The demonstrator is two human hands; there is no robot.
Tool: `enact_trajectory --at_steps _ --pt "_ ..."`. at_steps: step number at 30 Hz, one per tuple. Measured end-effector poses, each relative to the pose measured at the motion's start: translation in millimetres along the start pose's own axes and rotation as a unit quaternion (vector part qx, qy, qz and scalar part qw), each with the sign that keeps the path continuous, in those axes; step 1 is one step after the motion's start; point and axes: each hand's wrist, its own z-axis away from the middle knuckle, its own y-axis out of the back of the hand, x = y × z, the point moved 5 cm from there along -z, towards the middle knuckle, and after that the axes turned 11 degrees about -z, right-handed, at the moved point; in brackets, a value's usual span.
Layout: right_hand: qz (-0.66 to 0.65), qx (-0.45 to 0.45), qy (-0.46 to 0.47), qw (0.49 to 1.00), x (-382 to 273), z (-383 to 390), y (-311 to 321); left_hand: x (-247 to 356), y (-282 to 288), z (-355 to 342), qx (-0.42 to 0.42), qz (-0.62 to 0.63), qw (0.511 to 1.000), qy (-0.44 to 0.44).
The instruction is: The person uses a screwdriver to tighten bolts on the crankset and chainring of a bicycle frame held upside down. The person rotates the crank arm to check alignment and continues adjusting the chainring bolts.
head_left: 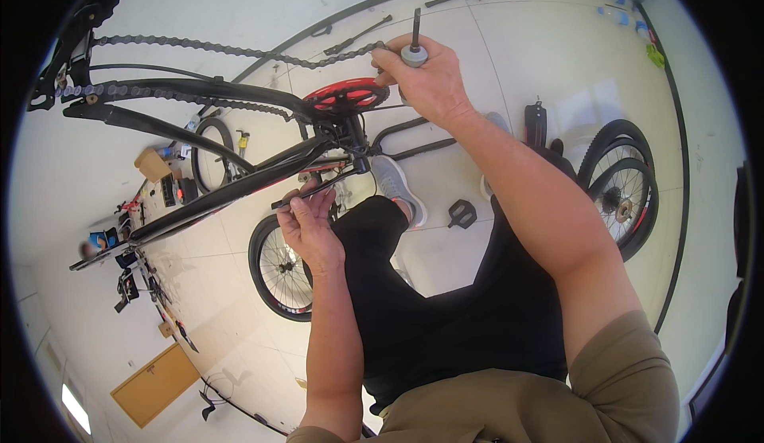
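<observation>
My right hand (434, 85), toward 12 o'clock, is closed round the handle of a screwdriver (415, 51), blade up, with thumb and forefinger pinched at the bicycle chain (207, 46). That chain's upper run stretches from the rear derailleur (83, 73) at 10 o'clock to my fingertips, above the red chainring (344, 93) at 11 o'clock. My left hand (312, 232), at 9 o'clock, has its fingers curled loosely round the end of a black crank arm (326, 184).

With one hand sharing tool and chain, I judge the pinch is my weak point: a greasy link could slip and drop the run onto the frame. If the crank turned under my loose left fingers, the teeth could nip my right ones. The upright blade could scratch or jab if my wrist rolled, and a dropped screwdriver might hit my grey shoe (394, 192) below.

As for lettering, the front wheel (285, 268) at 8 o'clock bears pale rim marks, too small to read.
</observation>
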Motion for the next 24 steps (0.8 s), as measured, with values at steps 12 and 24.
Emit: enact_trajectory --at_steps 12,24 --pt "0.076 -0.037 0.048 0.995 9.0 -3.7 -4.2 2.3 -3.8 1.2 -0.012 -0.013 0.999 -0.029" --pt "0.115 -0.063 0.074 0.989 22.1 -6.7 -18.4 6.0 -9.0 4.4 -0.026 -0.039 0.997 -0.057"
